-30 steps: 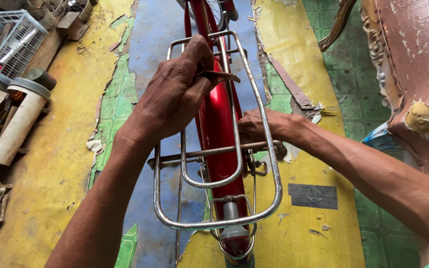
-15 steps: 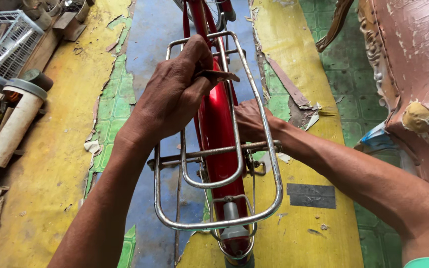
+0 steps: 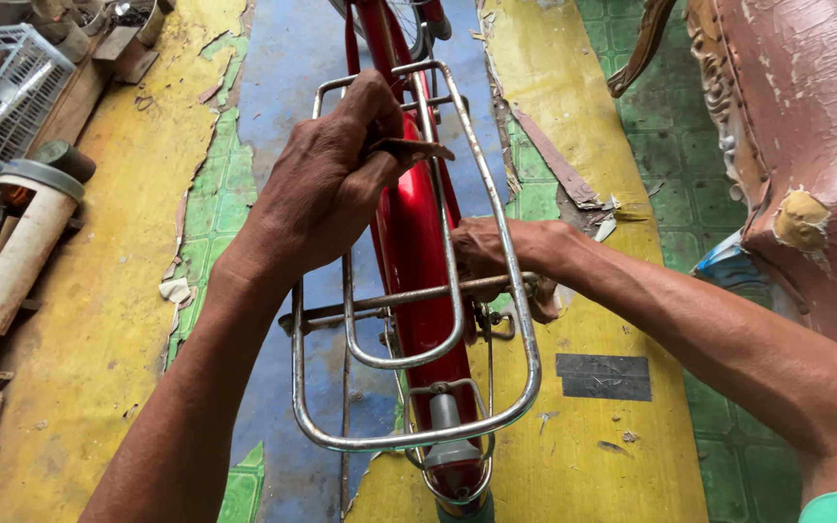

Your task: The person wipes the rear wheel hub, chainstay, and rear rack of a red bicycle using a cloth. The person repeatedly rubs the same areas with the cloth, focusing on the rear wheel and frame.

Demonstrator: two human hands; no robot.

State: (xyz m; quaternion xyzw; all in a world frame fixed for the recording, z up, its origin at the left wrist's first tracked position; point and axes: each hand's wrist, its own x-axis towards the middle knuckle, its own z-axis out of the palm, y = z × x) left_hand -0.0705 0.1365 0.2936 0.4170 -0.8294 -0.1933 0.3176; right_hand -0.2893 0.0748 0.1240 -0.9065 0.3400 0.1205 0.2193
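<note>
Below, two hands: left hand [image 3: 326, 189] fingers clamped on tool [image 3: 409, 150], right hand [image 3: 496, 254] fingers unclear, one rack [image 3: 525, 339].

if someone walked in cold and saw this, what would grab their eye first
Most likely the glossy red bicycle mudguard running down the middle, under a chrome wire rear carrier rack. The left hand grips a small dark metal tool over the rack's front, while the right hand reaches under the rack's right rail. Around them, the peeling yellow and blue painted floor stands out, with a worn pink padded seat at the right edge.
</note>
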